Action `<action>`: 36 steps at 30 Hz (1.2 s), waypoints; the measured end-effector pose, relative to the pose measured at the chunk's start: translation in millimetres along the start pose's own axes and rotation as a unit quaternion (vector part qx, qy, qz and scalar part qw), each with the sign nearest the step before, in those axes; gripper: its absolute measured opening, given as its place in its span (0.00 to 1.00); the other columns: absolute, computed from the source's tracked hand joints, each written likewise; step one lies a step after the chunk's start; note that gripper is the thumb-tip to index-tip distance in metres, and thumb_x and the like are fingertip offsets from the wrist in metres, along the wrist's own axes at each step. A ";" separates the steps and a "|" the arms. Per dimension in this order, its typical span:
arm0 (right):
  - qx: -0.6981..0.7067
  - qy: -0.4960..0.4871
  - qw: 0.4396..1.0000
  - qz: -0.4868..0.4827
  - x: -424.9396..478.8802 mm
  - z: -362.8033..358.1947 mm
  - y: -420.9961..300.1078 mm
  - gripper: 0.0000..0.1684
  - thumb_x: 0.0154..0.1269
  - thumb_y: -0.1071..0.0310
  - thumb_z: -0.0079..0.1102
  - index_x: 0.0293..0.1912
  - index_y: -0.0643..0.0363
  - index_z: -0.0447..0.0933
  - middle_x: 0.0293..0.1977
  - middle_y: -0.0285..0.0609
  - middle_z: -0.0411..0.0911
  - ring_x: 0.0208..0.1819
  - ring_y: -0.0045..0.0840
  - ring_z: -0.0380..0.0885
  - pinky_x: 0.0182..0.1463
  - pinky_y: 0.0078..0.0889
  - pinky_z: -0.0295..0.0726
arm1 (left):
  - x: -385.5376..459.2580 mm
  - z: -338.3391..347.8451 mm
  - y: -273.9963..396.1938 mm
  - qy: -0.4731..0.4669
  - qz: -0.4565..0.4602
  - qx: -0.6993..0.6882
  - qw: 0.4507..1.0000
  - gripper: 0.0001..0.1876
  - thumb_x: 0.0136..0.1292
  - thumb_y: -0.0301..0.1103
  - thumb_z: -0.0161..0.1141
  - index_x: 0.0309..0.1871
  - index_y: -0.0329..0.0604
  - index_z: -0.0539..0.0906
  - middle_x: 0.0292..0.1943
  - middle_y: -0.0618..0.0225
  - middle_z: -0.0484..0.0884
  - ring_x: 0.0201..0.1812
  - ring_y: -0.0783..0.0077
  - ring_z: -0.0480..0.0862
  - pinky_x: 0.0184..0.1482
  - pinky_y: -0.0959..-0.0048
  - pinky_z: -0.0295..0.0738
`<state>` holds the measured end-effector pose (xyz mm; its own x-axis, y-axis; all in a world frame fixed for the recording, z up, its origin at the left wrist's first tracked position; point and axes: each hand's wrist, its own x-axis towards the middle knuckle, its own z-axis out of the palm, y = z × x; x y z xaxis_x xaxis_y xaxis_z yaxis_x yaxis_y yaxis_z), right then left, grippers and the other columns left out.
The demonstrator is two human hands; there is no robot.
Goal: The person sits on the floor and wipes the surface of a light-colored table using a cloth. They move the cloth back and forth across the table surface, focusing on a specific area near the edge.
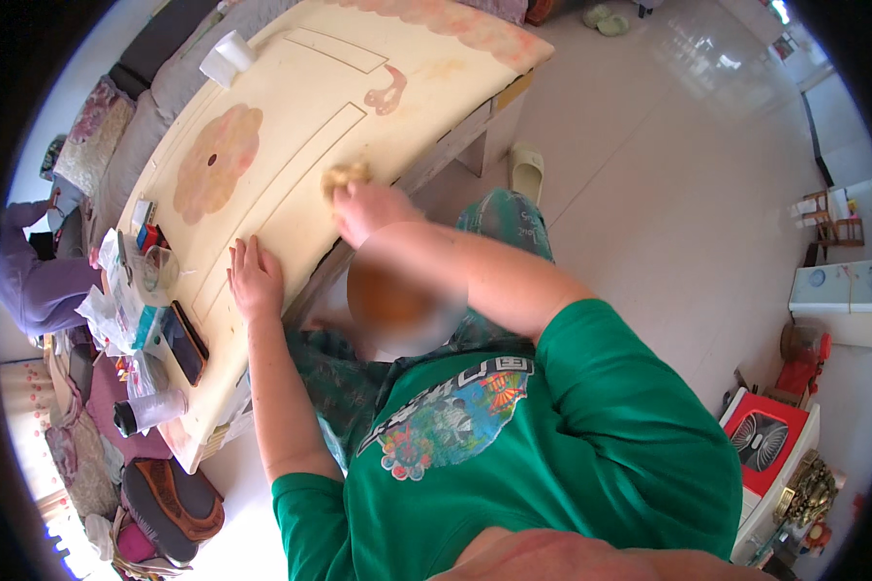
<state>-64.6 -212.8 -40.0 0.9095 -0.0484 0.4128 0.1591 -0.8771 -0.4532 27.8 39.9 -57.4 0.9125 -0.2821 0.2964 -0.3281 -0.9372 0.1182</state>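
My right hand [370,210] grips a crumpled yellow-tan cloth or sponge [345,176] and presses it on the tabletop near the long front edge. The cream table [301,210] is decorated with a brown flower shape, thin outlined strips and a pinkish scalloped end. Palm down, my left hand [256,279] lies on the same surface with fingers slightly apart and nothing under it that I can see. Beyond that hand lies a dark smartphone [185,343], near a tissue pack [150,327]. A blurred round patch covers the area below my right forearm.
White paper rolls [229,58] stand at the table's far edge. A clear plastic cup [161,267], plastic bags [105,316] and a black-lidded tumbler [149,412] crowd the left end. Another person in purple [51,283] sits beyond. A pale slipper [526,171] is on the tiled floor.
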 end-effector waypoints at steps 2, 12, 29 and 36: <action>0.017 -0.013 1.000 -0.013 -1.8 -0.2 -6.7 0.13 0.70 0.63 0.58 0.35 0.62 0.81 0.40 0.52 0.84 0.34 0.42 0.86 0.39 0.47 0.87 | 1.0 1.2 -2.3 -0.007 -0.001 0.005 1.000 0.25 0.76 0.43 0.48 0.71 0.48 0.79 0.76 0.53 0.71 0.79 0.52 0.65 0.79 0.50 0.57; -0.076 0.034 0.982 0.170 44.9 -47.1 73.2 0.13 0.69 0.59 0.62 0.41 0.60 0.86 0.54 0.50 0.77 0.47 0.37 0.84 0.53 0.42 0.86 | -5.0 0.5 -4.2 0.012 0.004 -0.018 1.000 0.24 0.74 0.41 0.51 0.69 0.48 0.80 0.75 0.54 0.72 0.78 0.53 0.66 0.79 0.51 0.58; 0.066 -0.013 0.996 -0.062 15.7 10.8 -23.3 0.12 0.64 0.58 0.68 0.40 0.55 0.81 0.45 0.47 0.79 0.42 0.44 0.83 0.44 0.48 0.85 | -7.3 -8.0 3.0 0.039 -0.007 -0.056 0.998 0.24 0.72 0.40 0.52 0.67 0.46 0.81 0.74 0.51 0.72 0.78 0.50 0.67 0.79 0.50 0.57; -0.070 0.062 0.988 0.124 54.3 -14.2 48.5 0.20 0.68 0.52 0.63 0.42 0.61 0.80 0.48 0.54 0.79 0.49 0.49 0.82 0.50 0.51 0.83 | -14.7 -10.5 9.3 0.102 -0.004 -0.060 0.993 0.21 0.66 0.37 0.56 0.61 0.44 0.83 0.69 0.52 0.77 0.74 0.50 0.72 0.75 0.46 0.64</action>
<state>-13.0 -264.8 -28.3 0.8583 -0.3205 0.4007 -0.1251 -0.8881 -0.4424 8.8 37.5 -50.7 0.8502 -0.2157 0.4802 -0.3590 -0.9048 0.2292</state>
